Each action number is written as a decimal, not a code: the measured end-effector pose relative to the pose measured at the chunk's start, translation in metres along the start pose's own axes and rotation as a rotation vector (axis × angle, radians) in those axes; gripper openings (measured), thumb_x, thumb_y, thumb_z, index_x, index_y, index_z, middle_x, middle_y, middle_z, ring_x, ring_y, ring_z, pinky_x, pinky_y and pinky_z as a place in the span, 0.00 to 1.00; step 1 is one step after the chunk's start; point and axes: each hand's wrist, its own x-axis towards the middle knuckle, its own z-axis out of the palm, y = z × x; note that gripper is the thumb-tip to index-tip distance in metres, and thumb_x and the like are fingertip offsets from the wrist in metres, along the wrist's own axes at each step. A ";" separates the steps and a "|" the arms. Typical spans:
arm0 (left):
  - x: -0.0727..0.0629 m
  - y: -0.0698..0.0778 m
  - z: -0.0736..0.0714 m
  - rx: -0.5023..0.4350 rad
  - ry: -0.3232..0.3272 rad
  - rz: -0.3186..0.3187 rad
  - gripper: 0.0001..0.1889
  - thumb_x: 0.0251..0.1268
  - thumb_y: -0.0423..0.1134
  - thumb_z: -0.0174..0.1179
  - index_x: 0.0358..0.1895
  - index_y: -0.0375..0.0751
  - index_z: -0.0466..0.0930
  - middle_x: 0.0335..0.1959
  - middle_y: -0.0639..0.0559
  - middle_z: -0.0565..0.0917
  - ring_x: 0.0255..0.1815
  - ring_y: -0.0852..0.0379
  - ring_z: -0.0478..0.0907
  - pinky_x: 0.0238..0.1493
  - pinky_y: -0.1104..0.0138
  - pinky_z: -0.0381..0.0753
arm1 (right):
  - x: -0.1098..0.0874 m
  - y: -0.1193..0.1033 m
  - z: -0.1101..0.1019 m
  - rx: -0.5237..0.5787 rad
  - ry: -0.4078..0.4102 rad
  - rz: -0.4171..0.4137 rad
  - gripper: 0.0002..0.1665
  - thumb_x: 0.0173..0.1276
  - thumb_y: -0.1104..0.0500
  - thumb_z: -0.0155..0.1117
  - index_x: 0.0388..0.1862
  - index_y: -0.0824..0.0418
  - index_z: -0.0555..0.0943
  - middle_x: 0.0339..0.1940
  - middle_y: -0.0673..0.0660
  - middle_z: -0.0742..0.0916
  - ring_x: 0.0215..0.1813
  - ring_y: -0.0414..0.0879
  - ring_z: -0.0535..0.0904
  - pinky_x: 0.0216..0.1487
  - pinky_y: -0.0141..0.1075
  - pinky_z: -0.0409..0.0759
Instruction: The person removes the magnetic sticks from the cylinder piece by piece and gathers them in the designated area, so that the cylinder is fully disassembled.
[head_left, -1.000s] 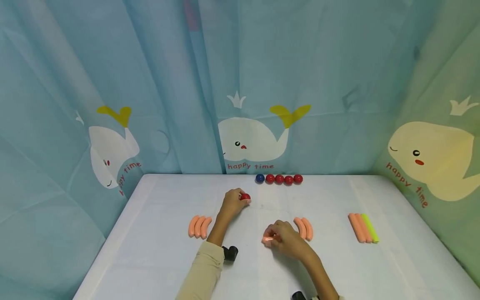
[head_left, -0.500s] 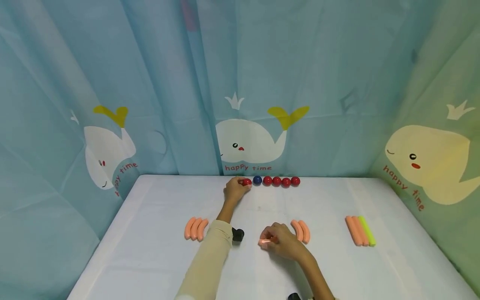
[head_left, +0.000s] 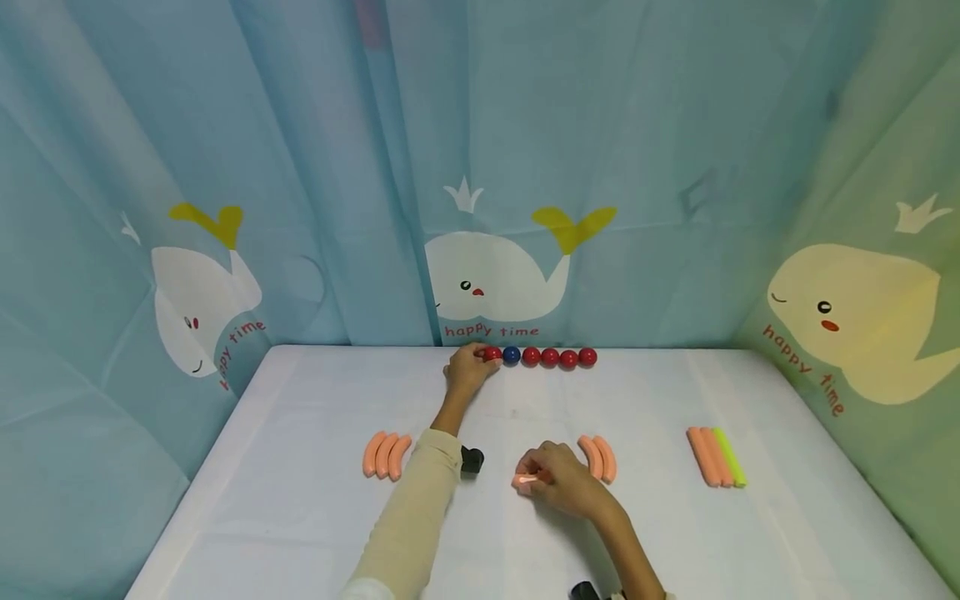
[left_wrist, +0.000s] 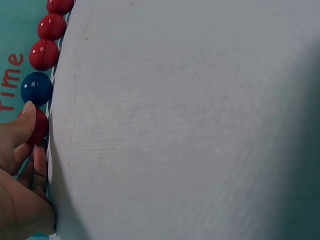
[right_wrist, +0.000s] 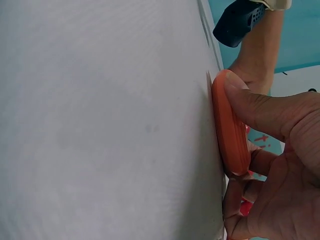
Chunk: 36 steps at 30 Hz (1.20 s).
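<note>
At the far edge of the white table (head_left: 300, 533), my left hand (head_left: 465, 371) pinches a red ball (left_wrist: 41, 127) between thumb and fingers. This ball stands at the left end of a row, beside a blue ball (head_left: 512, 356); several more red balls (head_left: 550, 357) continue to the right. Nearer the table's middle, my right hand (head_left: 564, 479) holds an orange-pink, sausage-like piece (right_wrist: 230, 125) between thumb and fingers, low over or on the table. Two curved sausage-like pieces (head_left: 597, 459) lie just beyond that hand.
Three more curved sausage-like pieces (head_left: 386, 456) lie left of my left forearm. On the right are two straight orange-pink sticks (head_left: 708, 457) with a yellow-green stick (head_left: 729, 457) against them. A blue curtain (head_left: 660, 167) with whale prints rises behind the table.
My left hand has carried the red ball away from me to the far edge, up to the blue ball's left side. The right hand has barely moved and holds the same piece.
</note>
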 end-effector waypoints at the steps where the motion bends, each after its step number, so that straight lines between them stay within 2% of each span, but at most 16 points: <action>1: 0.000 0.000 0.000 -0.004 -0.003 0.000 0.21 0.57 0.44 0.70 0.53 0.40 0.83 0.45 0.46 0.85 0.50 0.48 0.79 0.55 0.51 0.64 | 0.000 0.000 0.000 0.001 -0.001 0.002 0.05 0.64 0.54 0.69 0.35 0.53 0.83 0.33 0.47 0.80 0.38 0.39 0.69 0.39 0.32 0.68; 17: 0.001 -0.001 -0.002 -0.045 -0.024 -0.025 0.23 0.56 0.43 0.71 0.55 0.40 0.81 0.47 0.47 0.85 0.51 0.48 0.79 0.58 0.51 0.63 | 0.000 -0.004 0.000 -0.009 -0.012 0.047 0.07 0.63 0.52 0.69 0.35 0.53 0.82 0.33 0.48 0.78 0.38 0.41 0.67 0.40 0.33 0.66; 22: 0.001 -0.006 -0.003 -0.083 -0.045 -0.021 0.27 0.56 0.45 0.72 0.59 0.39 0.79 0.50 0.47 0.84 0.51 0.49 0.78 0.60 0.50 0.63 | 0.000 -0.003 0.000 0.010 -0.019 0.040 0.08 0.64 0.51 0.69 0.36 0.53 0.82 0.33 0.49 0.79 0.38 0.41 0.67 0.39 0.33 0.66; 25: -0.001 -0.009 -0.008 -0.116 -0.074 -0.022 0.32 0.55 0.45 0.72 0.63 0.37 0.75 0.53 0.45 0.82 0.54 0.48 0.77 0.62 0.52 0.68 | 0.000 -0.002 0.001 0.030 -0.006 0.034 0.07 0.65 0.52 0.68 0.37 0.54 0.83 0.35 0.50 0.81 0.40 0.42 0.71 0.41 0.33 0.70; 28: -0.006 -0.011 -0.016 -0.160 -0.095 -0.015 0.36 0.56 0.45 0.71 0.66 0.34 0.70 0.55 0.41 0.79 0.56 0.45 0.76 0.60 0.54 0.75 | 0.000 -0.004 0.002 0.024 0.051 0.074 0.06 0.64 0.56 0.69 0.38 0.55 0.84 0.36 0.50 0.82 0.41 0.43 0.74 0.42 0.33 0.73; 30: -0.011 -0.012 -0.021 -0.180 -0.099 -0.009 0.36 0.58 0.44 0.70 0.67 0.31 0.68 0.55 0.38 0.78 0.56 0.43 0.76 0.58 0.54 0.77 | -0.001 -0.008 0.003 -0.034 0.125 0.121 0.04 0.63 0.59 0.69 0.37 0.56 0.84 0.34 0.49 0.82 0.39 0.42 0.74 0.42 0.33 0.74; 33: -0.021 -0.015 -0.027 -0.177 -0.097 -0.012 0.35 0.61 0.44 0.68 0.68 0.31 0.67 0.54 0.36 0.77 0.55 0.42 0.76 0.57 0.54 0.78 | -0.006 -0.017 0.004 -0.183 0.260 0.193 0.04 0.60 0.61 0.70 0.35 0.59 0.84 0.27 0.49 0.81 0.32 0.39 0.73 0.35 0.33 0.73; 36: -0.032 -0.016 -0.033 -0.154 -0.098 -0.025 0.33 0.63 0.44 0.66 0.67 0.32 0.68 0.52 0.36 0.77 0.53 0.43 0.77 0.56 0.54 0.77 | -0.011 -0.028 0.006 -0.258 0.322 0.230 0.03 0.61 0.63 0.68 0.34 0.60 0.83 0.19 0.48 0.78 0.23 0.38 0.69 0.25 0.31 0.70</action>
